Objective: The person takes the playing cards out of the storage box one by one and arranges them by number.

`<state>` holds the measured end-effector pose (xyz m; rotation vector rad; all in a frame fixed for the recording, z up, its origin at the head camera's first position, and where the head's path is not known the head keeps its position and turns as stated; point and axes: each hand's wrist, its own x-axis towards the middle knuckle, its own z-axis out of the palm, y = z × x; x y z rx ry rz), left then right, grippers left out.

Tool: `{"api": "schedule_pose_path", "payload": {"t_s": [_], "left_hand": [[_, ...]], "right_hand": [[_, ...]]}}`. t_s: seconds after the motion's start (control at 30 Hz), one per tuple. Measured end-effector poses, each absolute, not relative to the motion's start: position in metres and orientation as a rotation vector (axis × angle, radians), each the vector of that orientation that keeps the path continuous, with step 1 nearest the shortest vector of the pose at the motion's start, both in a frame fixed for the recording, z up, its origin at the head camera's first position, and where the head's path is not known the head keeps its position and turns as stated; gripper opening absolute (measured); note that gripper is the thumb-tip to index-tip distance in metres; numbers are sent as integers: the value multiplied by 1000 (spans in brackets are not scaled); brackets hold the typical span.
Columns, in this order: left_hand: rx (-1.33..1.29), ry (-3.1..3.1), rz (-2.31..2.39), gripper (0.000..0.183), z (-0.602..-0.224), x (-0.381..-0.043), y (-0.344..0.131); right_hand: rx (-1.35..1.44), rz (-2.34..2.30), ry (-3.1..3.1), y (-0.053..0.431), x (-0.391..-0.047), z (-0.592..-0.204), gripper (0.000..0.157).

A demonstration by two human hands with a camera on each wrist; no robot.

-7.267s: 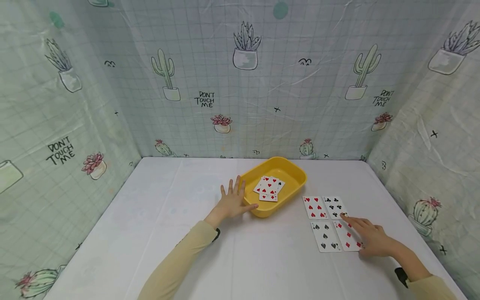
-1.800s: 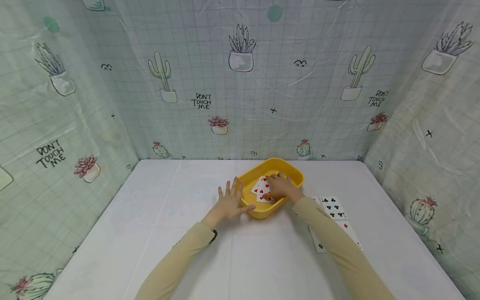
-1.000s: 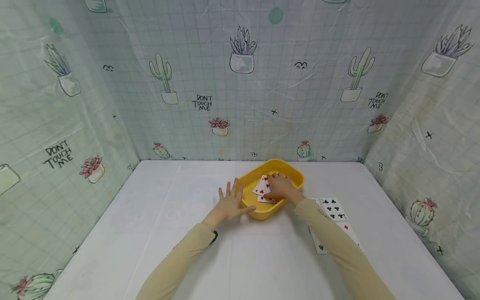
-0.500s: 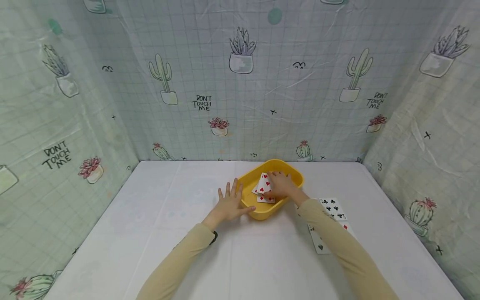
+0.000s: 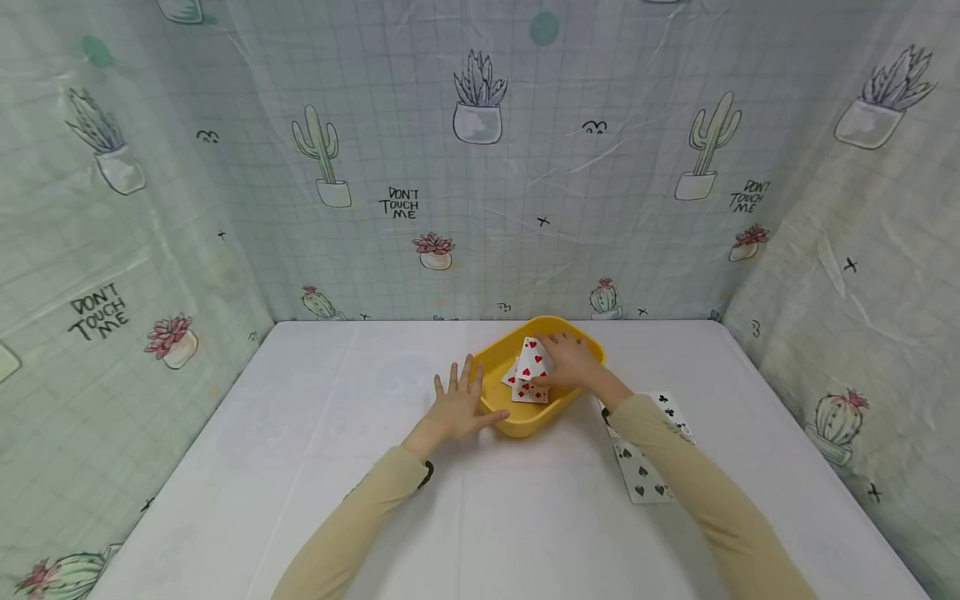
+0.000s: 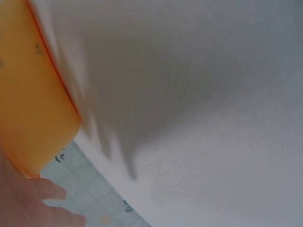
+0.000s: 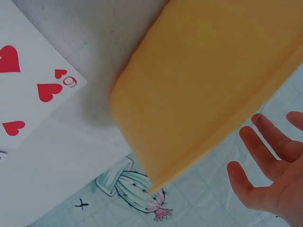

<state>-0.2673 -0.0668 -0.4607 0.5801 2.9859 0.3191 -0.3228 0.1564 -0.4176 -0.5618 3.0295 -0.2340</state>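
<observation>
A yellow tray [image 5: 504,423] stands at the table's back, with several playing cards inside. My right hand [image 5: 567,360] reaches into it from the right and pinches a hearts playing card [image 5: 532,357], which is tilted up above the others. Under it lie a diamonds card [image 5: 528,395] and another red card [image 5: 510,377]. My left hand [image 5: 453,411], fingers spread, rests against the tray's left end. In the left wrist view its fingers show beside the tray's wall [image 6: 38,94]. The right wrist view shows the right fingers beyond the tray rim; the pinched card is barely visible there.
Right of the tray, face-up cards lie on the white table: a spades card [image 5: 639,473], a clubs card [image 5: 671,408] and a hearts card [image 7: 42,90]. The right sleeve [image 5: 690,467] covers part of them. A cactus-print cloth [image 5: 480,208] encloses the back and sides.
The right hand went from the cards on the table into the tray. Over the last second it lifted the hearts card slightly upward off the pile. The left hand stayed at the tray.
</observation>
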Motion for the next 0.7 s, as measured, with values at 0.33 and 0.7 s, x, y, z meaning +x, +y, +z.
{"api": "schedule_pose_path", "payload": {"t_s": [0.33, 0.7], "left_hand": [[578, 2996, 294, 101, -461, -269, -67], [574, 2993, 296, 101, -461, -271, -68]], "right_hand": [[-618, -238, 3058, 165, -311, -407, 85], [-711, -187, 3108, 183, -299, -398, 88]]}}
